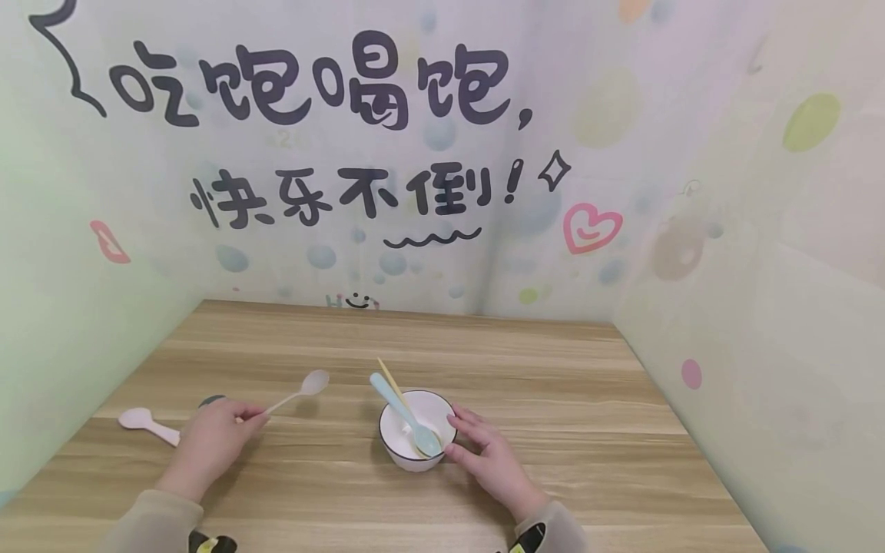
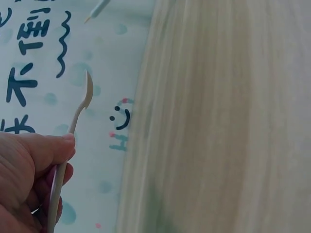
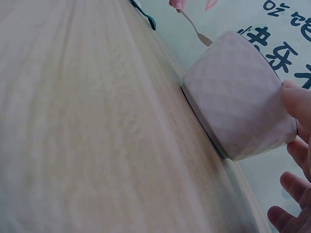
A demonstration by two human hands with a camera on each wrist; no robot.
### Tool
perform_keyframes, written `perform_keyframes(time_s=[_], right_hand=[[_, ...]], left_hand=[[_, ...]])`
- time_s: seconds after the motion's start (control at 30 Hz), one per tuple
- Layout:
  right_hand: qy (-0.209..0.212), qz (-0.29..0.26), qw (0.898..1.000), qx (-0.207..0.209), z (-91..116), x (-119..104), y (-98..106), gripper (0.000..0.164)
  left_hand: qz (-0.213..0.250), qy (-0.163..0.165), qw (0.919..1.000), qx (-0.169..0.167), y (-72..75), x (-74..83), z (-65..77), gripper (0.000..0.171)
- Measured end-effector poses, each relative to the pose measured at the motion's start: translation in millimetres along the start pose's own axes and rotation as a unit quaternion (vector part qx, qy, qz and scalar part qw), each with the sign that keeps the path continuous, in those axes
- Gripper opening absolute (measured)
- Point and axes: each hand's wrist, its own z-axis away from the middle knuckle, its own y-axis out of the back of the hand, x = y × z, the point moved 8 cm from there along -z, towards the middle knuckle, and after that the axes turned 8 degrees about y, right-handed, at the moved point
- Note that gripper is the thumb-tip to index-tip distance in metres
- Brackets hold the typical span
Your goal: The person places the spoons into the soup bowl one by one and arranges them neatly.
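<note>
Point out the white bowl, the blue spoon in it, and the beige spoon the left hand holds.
white bowl (image 1: 399, 455): head view, on its front outer wall.
blue spoon (image 1: 396, 402): head view, mid-handle above the rim.
beige spoon (image 1: 314, 382): head view, on its scoop end.
left hand (image 1: 210, 439): head view, back of the hand.

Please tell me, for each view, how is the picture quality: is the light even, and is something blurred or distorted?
Head view: soft, even light, faint shadows under the hands; wide-angle lens bends the walls; bowl and white spoon fairly sharp. Left wrist view: table blurred and washed out, the spoon sharper. Right wrist view: tilted, table smeared and pale, bowl slightly soft, fingers out of focus at the edge.
</note>
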Motion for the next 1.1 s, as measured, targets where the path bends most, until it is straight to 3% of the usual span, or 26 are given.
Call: perform_keyframes(time_s=[0.63, 1.1], right_hand=[[0.000, -0.007, 1.000, -0.002, 0, 0, 0, 0.050], [0.005, 0.003, 1.000, -0.001, 0, -2, 1, 0.051]], left_hand=[[-0.006, -0.087, 0.9962, 0.009, 12.4, 49.6, 6.2, 0.011], [-0.038, -0.153, 0.9875, 0.012, 9.7, 94.5, 5.8, 0.004]])
